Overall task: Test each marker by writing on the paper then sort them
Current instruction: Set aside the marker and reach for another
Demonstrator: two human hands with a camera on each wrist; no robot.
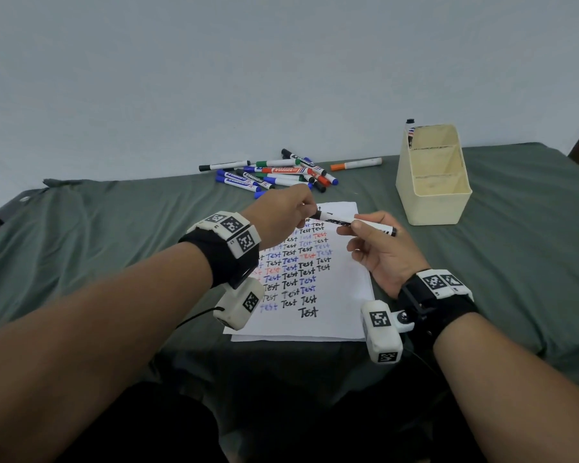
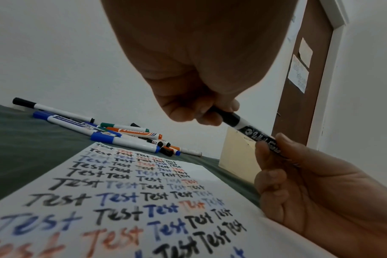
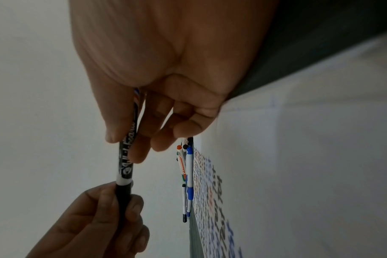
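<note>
Your left hand [image 1: 283, 213] pinches the black cap [image 2: 229, 117] and your right hand [image 1: 380, 252] grips the white-barrelled black whiteboard marker [image 1: 365, 224] above the written-on white paper sheet [image 1: 345, 289].

A green sheet [image 1: 114, 235] covers the bed below a pale wall [image 1: 214, 78], and a brown door [image 2: 303, 97] carries taped notes [image 2: 298, 76].

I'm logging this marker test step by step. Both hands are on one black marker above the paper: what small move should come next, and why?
Probably pull the cap off. The left hand grips the black cap while the right hand holds the black marker by its barrel, and the cap looks seated, so nothing can be written on the paper yet.
</note>
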